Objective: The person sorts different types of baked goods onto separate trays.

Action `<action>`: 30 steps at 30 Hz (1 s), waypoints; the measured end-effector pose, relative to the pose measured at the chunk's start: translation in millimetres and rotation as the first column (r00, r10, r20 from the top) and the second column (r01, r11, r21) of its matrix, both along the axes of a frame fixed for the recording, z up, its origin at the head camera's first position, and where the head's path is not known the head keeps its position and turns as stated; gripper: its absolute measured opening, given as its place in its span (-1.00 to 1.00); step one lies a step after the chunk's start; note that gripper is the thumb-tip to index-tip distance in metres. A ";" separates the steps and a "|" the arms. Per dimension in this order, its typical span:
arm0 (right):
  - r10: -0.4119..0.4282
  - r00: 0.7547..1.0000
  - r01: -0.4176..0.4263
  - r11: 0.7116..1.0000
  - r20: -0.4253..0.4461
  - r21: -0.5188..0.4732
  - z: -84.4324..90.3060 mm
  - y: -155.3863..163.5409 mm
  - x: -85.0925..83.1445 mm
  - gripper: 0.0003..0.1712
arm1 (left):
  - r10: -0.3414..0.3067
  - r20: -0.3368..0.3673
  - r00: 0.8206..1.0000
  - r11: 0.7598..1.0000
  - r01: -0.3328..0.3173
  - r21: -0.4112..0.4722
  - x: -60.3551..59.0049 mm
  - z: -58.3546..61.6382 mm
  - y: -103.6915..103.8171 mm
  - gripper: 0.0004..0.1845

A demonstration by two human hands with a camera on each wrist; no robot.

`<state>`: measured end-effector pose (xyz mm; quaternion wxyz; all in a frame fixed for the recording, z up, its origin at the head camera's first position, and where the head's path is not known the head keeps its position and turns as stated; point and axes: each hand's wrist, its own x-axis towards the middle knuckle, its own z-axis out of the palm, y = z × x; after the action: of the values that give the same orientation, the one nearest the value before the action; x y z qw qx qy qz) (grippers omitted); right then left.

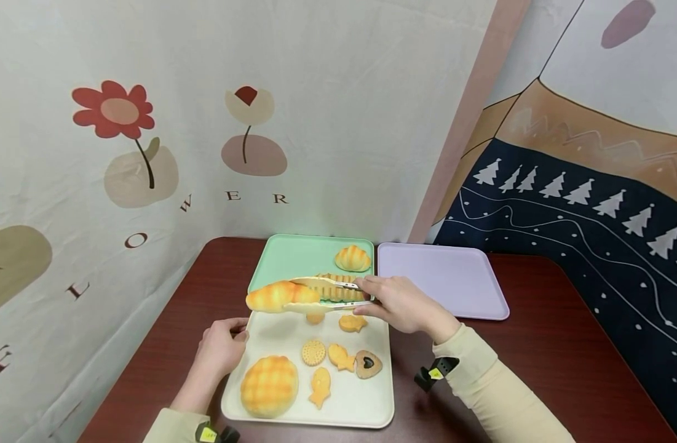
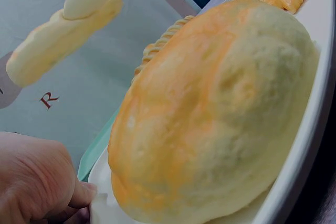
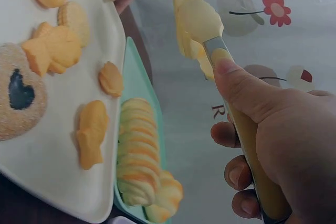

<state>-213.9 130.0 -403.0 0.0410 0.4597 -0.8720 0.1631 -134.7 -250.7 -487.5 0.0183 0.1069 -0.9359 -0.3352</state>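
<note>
The right hand [image 1: 400, 303] curls its fingers round tongs [image 3: 247, 129], seemingly to suspend long bread [image 1: 274, 297]; the left hand [image 1: 223, 344] pinches the white tray [image 1: 338, 411] at ten o'clock, perhaps steadying it.

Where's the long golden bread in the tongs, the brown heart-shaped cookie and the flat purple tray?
Long golden bread [image 1: 279, 296], head view: its upper crust.
Brown heart-shaped cookie [image 1: 368, 363], head view: its dark middle.
Flat purple tray [image 1: 446, 278], head view: its inner surface.
</note>
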 end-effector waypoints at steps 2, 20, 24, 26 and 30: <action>0.003 1.000 -0.003 1.000 -0.007 -0.003 2.8 0.4 -0.7 -0.45 | 0.001 0.003 1.000 1.000 -0.001 0.001 -0.1 0.1 0.0 -0.65; 0.036 0.998 -0.038 0.999 -0.055 -0.032 22.6 4.3 -8.6 -0.48 | 0.004 0.018 1.000 1.000 -0.004 0.006 0.6 1.5 0.0 -0.65; 0.043 0.998 -0.044 0.998 -0.041 -0.035 26.7 4.7 -11.7 -0.50 | 0.008 0.023 1.000 1.000 -0.008 0.006 0.8 1.8 0.3 -0.65; 0.043 0.999 -0.044 0.998 -0.033 -0.038 28.3 4.9 -13.7 -0.54 | 0.006 0.024 1.000 1.000 -0.007 0.008 0.8 2.1 0.4 -0.64; 0.040 0.999 -0.041 0.998 -0.025 -0.050 30.5 5.5 -18.2 -0.66 | 0.005 0.021 1.000 1.000 -0.005 0.009 0.9 2.0 0.1 -0.64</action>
<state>-232.1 135.5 -372.6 0.0596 0.4778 -0.8577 0.1805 -133.8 -250.6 -485.4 0.0090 0.1126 -0.9343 -0.3381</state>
